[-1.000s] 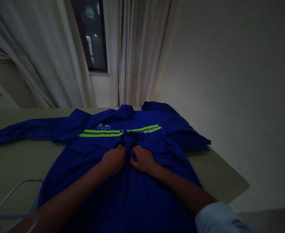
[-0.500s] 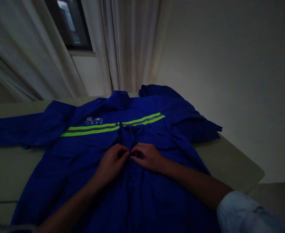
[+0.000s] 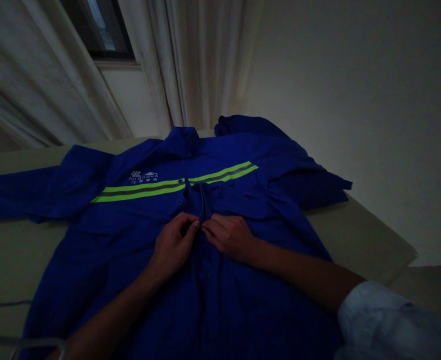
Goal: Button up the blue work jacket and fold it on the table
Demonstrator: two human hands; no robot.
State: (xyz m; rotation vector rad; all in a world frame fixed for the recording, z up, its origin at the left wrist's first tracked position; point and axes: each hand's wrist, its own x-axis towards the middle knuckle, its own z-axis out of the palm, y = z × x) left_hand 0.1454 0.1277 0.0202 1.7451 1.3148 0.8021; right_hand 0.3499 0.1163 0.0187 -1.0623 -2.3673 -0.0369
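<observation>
Both hands point(image 3: 175, 241) point(image 3: 232, 237) pinch closely on a rumpled blue jacket point(image 3: 126, 245), its chest banded lime and grey.

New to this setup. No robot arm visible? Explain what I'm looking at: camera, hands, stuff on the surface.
Right, no machine: these are a person's bare hands. Every picture comes from one head-worn camera looking forward and down.

A blue jacket with a yellow-green and grey stripe across its chest lies spread on a greenish surface. The left hand and right hand pinch its front opening, fingertips close together; the dim light hides exactly what sits between them. A blurred pale cord shows at lower left, and curtains hang behind.
</observation>
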